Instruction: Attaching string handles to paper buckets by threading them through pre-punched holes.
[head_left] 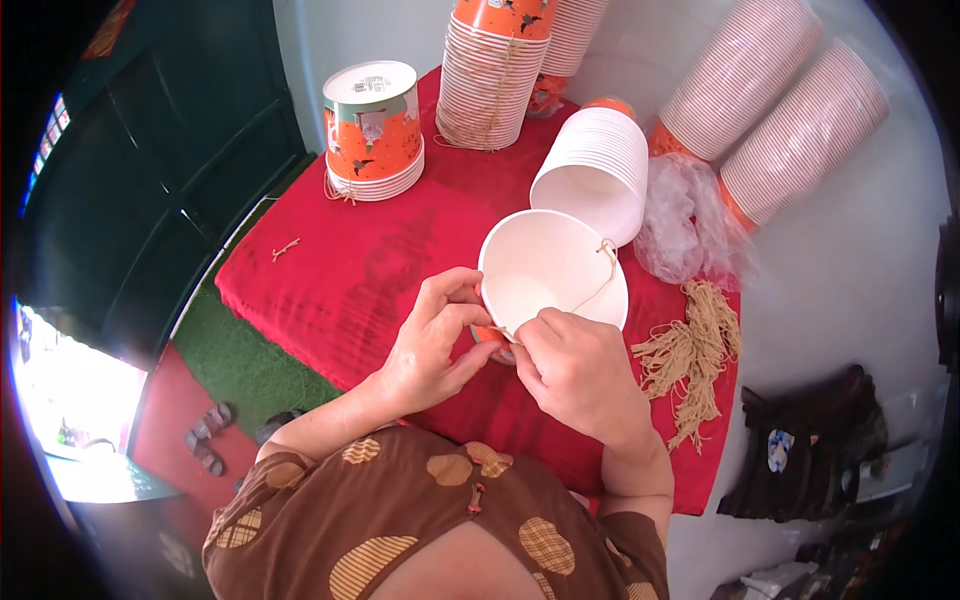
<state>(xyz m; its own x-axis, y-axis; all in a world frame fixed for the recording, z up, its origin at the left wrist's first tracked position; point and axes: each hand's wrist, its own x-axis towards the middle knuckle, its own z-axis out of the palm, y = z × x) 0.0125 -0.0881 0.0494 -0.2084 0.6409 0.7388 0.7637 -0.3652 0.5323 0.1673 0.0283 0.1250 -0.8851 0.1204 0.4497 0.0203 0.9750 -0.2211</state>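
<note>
A white-lined paper bucket [530, 262] is tilted in front of me, its open mouth toward me and some orange outside showing below the rim. A thin tan string [598, 292] runs across its mouth, knotted at the far right of the rim. My left hand [432, 345] steadies the bucket at its left rim, thumb and fingers bent around the near edge. At that near rim my right hand [580, 372] is closed in a pinch on the string's other end; the fingertips are partly hidden. To its right lies a bundle of tan strings [700, 345].
Nested white buckets [600, 165] lie on their side beyond. A short upside-down stack [372, 140] and a tall stack [490, 85] stand farther back on the red cloth [330, 270]. Plastic-wrapped stacks [740, 75] lean on the wall beside crumpled clear plastic [690, 220].
</note>
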